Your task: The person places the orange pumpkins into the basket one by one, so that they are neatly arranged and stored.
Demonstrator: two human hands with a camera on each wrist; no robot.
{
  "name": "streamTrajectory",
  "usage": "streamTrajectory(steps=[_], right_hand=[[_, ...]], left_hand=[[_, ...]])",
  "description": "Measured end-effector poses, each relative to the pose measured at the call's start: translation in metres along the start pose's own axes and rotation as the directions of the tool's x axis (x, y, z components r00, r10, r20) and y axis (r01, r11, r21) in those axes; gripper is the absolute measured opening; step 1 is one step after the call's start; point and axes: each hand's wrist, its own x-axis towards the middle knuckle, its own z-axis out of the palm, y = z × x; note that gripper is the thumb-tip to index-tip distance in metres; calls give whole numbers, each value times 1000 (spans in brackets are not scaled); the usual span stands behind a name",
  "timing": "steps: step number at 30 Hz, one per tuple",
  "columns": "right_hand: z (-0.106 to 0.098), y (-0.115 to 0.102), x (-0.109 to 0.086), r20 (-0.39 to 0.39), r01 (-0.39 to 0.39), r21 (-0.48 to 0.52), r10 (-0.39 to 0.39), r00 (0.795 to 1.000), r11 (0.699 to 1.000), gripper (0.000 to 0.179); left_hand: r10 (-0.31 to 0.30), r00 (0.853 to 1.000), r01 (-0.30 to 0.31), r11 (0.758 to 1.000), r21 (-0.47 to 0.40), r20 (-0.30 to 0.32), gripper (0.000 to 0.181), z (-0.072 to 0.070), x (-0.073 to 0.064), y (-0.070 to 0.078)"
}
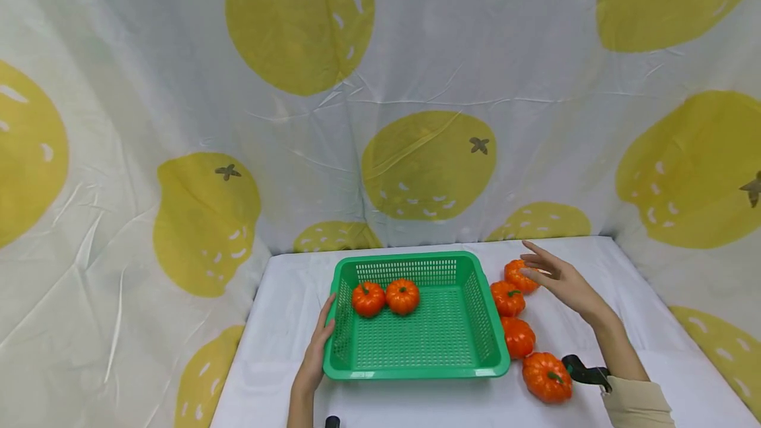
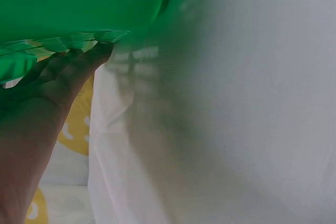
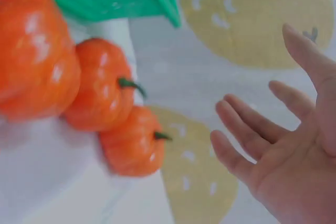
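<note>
My left hand (image 1: 312, 353) rests against the left side of a green plastic basket (image 1: 416, 374). In the left wrist view its fairly straight fingers (image 2: 84, 61) touch the basket's outer wall below the rim. Two small orange pumpkins, one (image 1: 368, 299) beside the other (image 1: 402, 296), sit inside toward the back left. My right hand (image 1: 567, 286) hovers with spread fingers, holding nothing, near the farthest pumpkin (image 1: 518, 275) outside the basket. Seen from the right wrist, its palm (image 3: 294, 177) is apart from the pumpkins.
Along the basket's right side, other pumpkins stand in a row: one (image 1: 508, 300), another (image 1: 518, 337), and the nearest (image 1: 547, 378) at the front. A white cloth covers the table (image 1: 380, 408). Behind it hangs a curtain (image 1: 535, 150) printed with yellow fruit.
</note>
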Motion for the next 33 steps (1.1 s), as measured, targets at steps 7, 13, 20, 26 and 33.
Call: streamTrajectory(steps=[7, 13, 20, 26, 33], right_hand=[[-9, 37, -5, -19, -101, -18, 100, 995, 995, 73], [9, 71, 3, -4, -162, -54, 162, 987, 985, 81], [23, 87, 20, -3, -182, -59, 182, 983, 982, 87], [24, 90, 34, 9, -209, -96, 211, 977, 973, 87], [23, 95, 41, 0, -214, -143, 216, 976, 966, 84]], left_hand=[[-2, 1000, 1, 1000, -16, -13, 46, -2, -4, -1], [-24, 1000, 24, 999, -24, -7, 46, -2, -7, -5], [-6, 1000, 6, 1000, -20, 5, 46, 0, -4, -3], [-4, 1000, 4, 1000, -16, 1, 47, 2, -2, 0], [2, 1000, -2, 1000, -14, 8, 47, 2, 0, 1]])
